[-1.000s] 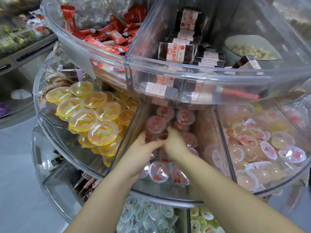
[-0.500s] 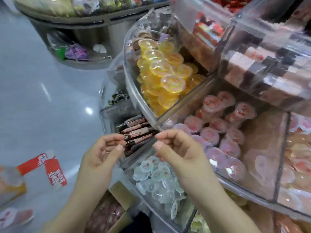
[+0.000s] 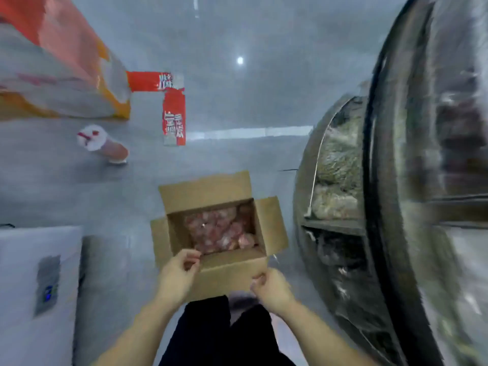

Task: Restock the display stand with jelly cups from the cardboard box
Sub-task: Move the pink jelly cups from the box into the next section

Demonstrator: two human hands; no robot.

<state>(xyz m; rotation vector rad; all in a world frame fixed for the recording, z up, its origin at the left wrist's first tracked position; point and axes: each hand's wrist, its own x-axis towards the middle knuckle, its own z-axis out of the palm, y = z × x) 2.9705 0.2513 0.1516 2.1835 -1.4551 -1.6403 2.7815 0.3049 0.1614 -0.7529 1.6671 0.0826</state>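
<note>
Below, both hands hover over the near edge of an open cardboard box (image 3: 219, 228) on the floor (image 3: 237, 159).

Left hand (image 3: 179, 276) and right hand (image 3: 273, 289) reach forward with forearms extended, fingers curled toward the thumbs; blur hides whether either pinches anything. Pink jelly cups (image 3: 220, 232) fill the box, flaps spread outward. Round display stand (image 3: 383, 207) rises at right. One loose cup (image 3: 101, 146) lies on its side, far left, beside a red-and-orange bag (image 3: 58, 75).

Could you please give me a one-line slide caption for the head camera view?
Both hands, left and right, empty, reach toward open cardboard box of jelly cups on floor.
</note>
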